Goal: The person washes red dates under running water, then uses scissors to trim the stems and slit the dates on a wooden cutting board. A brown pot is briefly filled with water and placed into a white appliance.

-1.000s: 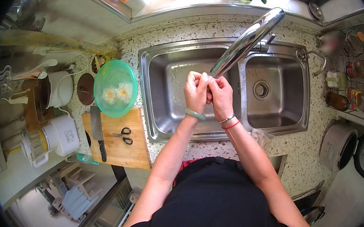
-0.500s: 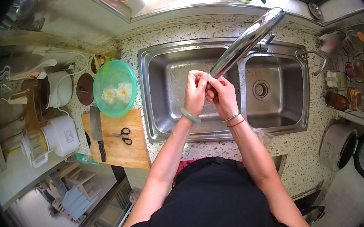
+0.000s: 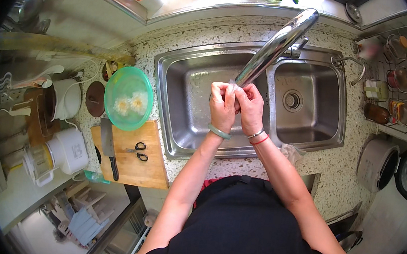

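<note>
My left hand (image 3: 222, 104) and my right hand (image 3: 251, 109) meet over the large left basin (image 3: 201, 79) of the steel sink, just below the spout of the chrome faucet (image 3: 277, 48). The fingertips of both are pinched together, thumbs side by side. A small, pale, see-through bit shows at the fingertips; whether it is water or a thing I hold, I cannot make out. The other fingers curl underneath, partly hidden. A green bangle circles my left wrist, while a metal bracelet and a red string sit on the right.
Left of the sink stands a green plastic bowl (image 3: 150, 87) with white ruffled clumps inside. On a wooden cutting board (image 3: 131, 173) lie a kitchen knife (image 3: 108, 139) and scissors (image 3: 138, 151). A smaller basin (image 3: 314, 84), a jar rack (image 3: 398, 93) and an open rice cooker (image 3: 378, 165) are rightward.
My hands have drawn closer together and dropped slightly toward me, the left one shifting a little right. The pale bit at the fingertips shows more plainly now.
</note>
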### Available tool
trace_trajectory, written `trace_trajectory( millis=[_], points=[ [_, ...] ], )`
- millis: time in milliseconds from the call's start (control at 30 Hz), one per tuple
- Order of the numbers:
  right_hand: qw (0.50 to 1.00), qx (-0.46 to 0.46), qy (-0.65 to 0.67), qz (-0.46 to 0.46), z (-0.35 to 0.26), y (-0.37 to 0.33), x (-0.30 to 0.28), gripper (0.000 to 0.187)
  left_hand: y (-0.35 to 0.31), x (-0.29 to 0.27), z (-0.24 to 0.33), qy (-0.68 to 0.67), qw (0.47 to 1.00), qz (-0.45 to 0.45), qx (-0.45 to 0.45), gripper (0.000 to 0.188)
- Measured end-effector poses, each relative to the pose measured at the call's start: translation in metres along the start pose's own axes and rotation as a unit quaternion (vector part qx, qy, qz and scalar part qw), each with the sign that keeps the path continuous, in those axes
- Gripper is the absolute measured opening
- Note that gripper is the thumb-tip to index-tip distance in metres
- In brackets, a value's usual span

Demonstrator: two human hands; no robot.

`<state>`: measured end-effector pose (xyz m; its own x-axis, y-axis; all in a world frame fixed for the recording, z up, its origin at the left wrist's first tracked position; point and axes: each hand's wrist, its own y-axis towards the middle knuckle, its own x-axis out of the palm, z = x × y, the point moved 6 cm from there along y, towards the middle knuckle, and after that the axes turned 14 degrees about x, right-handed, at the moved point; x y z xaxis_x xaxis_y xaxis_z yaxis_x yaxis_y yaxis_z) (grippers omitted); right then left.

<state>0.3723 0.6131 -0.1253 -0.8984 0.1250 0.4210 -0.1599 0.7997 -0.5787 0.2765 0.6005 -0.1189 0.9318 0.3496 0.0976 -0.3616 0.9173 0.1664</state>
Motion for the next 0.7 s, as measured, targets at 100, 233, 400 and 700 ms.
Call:
trace_trajectory(
  millis=[100,233,400,700],
  points=[
    [1.0,-0.022,-0.021,0.0,-0.002,-0.001,0.003,0.013,0.003,-0.001,-0.005,-0.055,0.997,0.021,-0.046,0.018],
    [1.0,0.006,0.014,-0.027,0.0,0.0,0.002,0.013,0.007,0.001,-0.005,-0.173,0.972,0.032,-0.156,0.018],
    [0.997,0.04,0.041,-0.049,0.002,0.003,0.003,0.013,0.004,-0.004,-0.002,-0.185,0.968,0.003,-0.169,0.019],
    [0.998,0.034,0.003,-0.048,-0.002,0.003,0.002,0.016,-0.001,-0.003,0.001,-0.173,0.977,0.02,-0.124,0.016]
  ],
)
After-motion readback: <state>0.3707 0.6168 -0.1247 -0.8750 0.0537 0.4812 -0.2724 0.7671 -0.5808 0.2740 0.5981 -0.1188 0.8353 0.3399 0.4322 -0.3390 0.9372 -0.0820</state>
